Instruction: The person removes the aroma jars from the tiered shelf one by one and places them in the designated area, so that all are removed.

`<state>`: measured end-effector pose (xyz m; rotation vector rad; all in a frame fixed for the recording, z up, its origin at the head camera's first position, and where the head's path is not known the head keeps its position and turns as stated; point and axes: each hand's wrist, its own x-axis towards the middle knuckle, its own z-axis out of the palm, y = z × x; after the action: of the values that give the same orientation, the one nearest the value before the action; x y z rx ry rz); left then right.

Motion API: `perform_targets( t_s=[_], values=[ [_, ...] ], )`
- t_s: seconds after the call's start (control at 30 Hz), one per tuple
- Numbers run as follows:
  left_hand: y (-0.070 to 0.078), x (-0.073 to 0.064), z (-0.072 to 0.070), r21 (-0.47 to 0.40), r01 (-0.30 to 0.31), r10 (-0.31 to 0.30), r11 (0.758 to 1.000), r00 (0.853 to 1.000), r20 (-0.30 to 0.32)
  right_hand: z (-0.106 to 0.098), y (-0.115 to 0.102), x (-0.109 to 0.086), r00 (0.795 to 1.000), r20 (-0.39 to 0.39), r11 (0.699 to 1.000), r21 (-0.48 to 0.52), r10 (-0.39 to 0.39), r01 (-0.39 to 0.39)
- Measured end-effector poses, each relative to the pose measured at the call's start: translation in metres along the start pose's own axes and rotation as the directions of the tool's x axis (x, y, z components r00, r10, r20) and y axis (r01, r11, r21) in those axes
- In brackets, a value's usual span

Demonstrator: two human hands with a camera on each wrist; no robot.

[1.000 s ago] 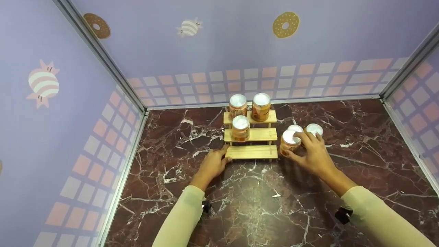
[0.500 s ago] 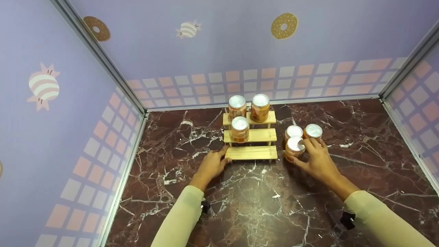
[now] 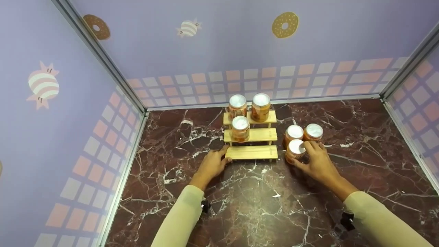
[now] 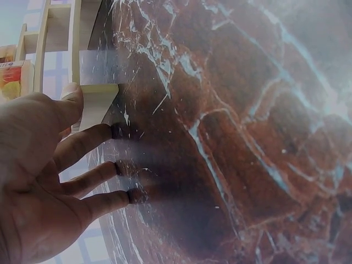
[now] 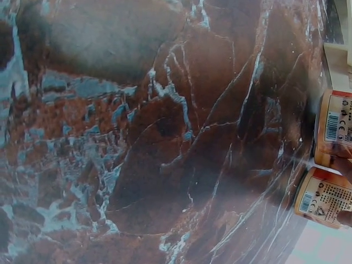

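Standing between right fingers [image 3: 309,148]: front can [image 3: 294,153]

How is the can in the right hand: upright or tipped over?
Upright. In the head view, the can shows its round, whitish top facing up, with its orange side below; the right hand holds it.

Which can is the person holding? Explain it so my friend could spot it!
On the dark marbled table, find the pale wooden three-step stand. Right of its lowest step, three cans cluster together. It's the front can, the only one in the right grip.
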<state>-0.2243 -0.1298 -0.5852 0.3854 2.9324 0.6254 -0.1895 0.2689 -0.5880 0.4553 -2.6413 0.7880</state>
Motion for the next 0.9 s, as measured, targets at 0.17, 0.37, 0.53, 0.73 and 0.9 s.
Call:
perform_targets(
  t_s=[0.17, 0.37, 0.53, 0.73, 0.9],
  values=[
    [0.001, 0.0, 0.0, -0.007, -0.002, 0.002, 1.0, 1.0, -0.008, 0.003, 0.001, -0.001, 1.0, 0.0, 1.0, 0.003, -0.022, 0.022],
    [-0.004, 0.002, 0.004, -0.013, -0.03, 0.03, 0.999, 0.999, -0.03, 0.004, 0.002, -0.002, 1.0, -0.003, 1.0, 0.006, -0.01, 0.01],
    [-0.013, 0.008, 0.013, -0.04, -0.031, 0.03, 0.999, 0.999, -0.03, 0.005, 0.003, -0.002, 0.999, -0.014, 1.0, -0.003, -0.029, 0.028],
    [-0.032, 0.02, 0.034, -0.019, -0.051, 0.049, 0.999, 0.997, -0.067, 0.005, 0.004, -0.003, 0.998, -0.033, 0.999, 0.0, -0.054, 0.054],
    [-0.014, 0.007, 0.014, -0.048, -0.05, 0.048, 0.998, 0.998, -0.043, 0.006, 0.005, -0.004, 0.999, -0.022, 0.999, 0.006, -0.045, 0.045]
  ],
)
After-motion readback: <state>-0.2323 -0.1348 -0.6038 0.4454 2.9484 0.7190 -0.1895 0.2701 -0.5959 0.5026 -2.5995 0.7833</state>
